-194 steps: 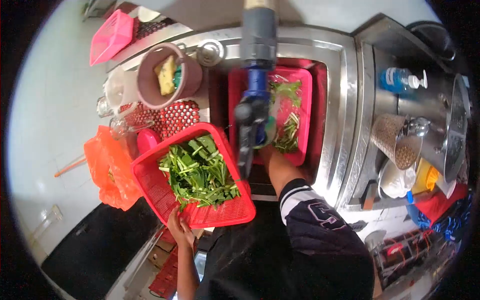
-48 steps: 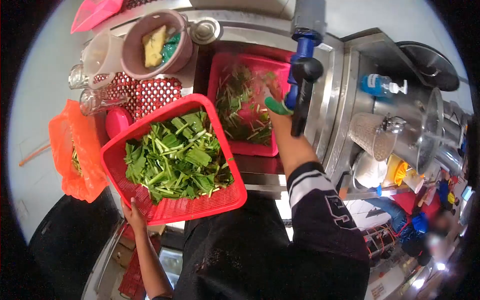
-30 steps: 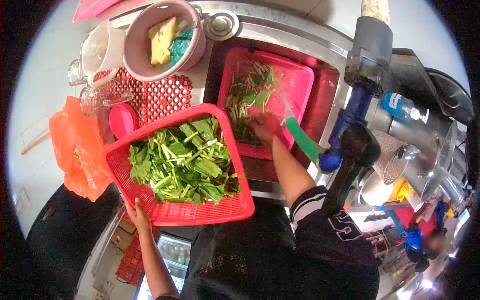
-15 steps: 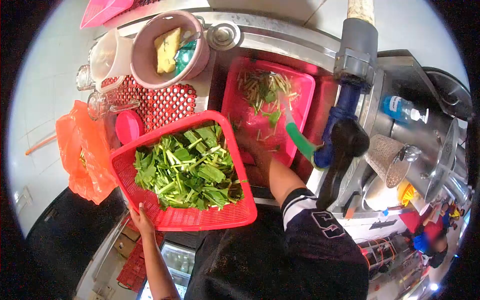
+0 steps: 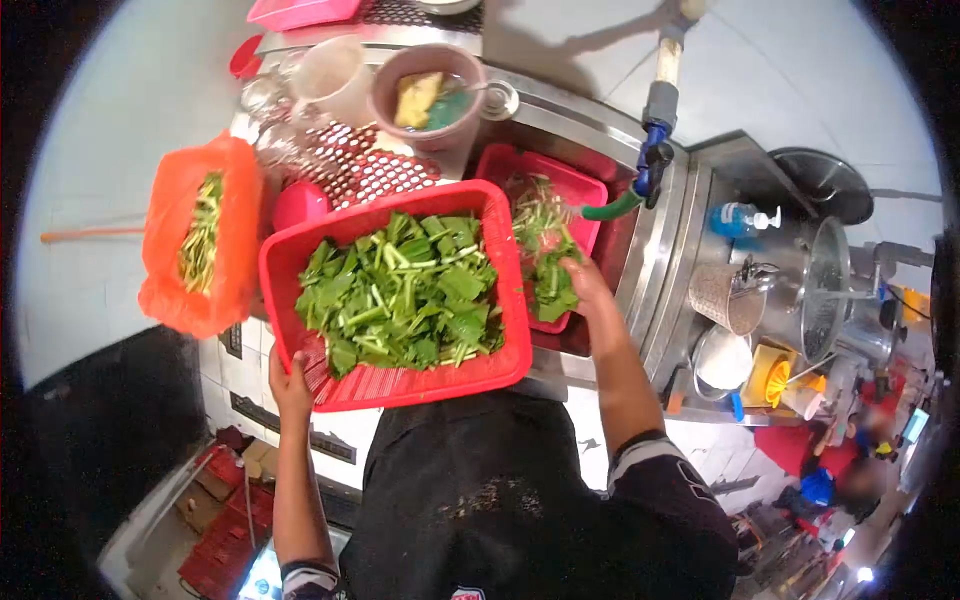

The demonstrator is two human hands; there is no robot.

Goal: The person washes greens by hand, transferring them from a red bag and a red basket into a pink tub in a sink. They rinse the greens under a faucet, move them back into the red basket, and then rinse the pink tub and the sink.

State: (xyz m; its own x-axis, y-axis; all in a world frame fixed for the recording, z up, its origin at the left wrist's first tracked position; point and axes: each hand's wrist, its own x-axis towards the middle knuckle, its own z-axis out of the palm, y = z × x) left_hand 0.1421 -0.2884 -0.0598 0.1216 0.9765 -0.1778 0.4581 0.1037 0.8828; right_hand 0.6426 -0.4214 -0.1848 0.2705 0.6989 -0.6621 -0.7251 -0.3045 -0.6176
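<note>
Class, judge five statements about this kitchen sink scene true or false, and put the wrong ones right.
1. The left hand holds a red rectangular plastic basket. True.
2. The right hand is empty. False: it holds cut green leaves.
3. The yellow sponge-like block sits in the dusky pink round bucket. True.
4. The thin orange plastic bag is inside the basket. False: it is outside, at the picture's left.
5. The green hose end points over the bright pink rectangular tub. True.
</note>
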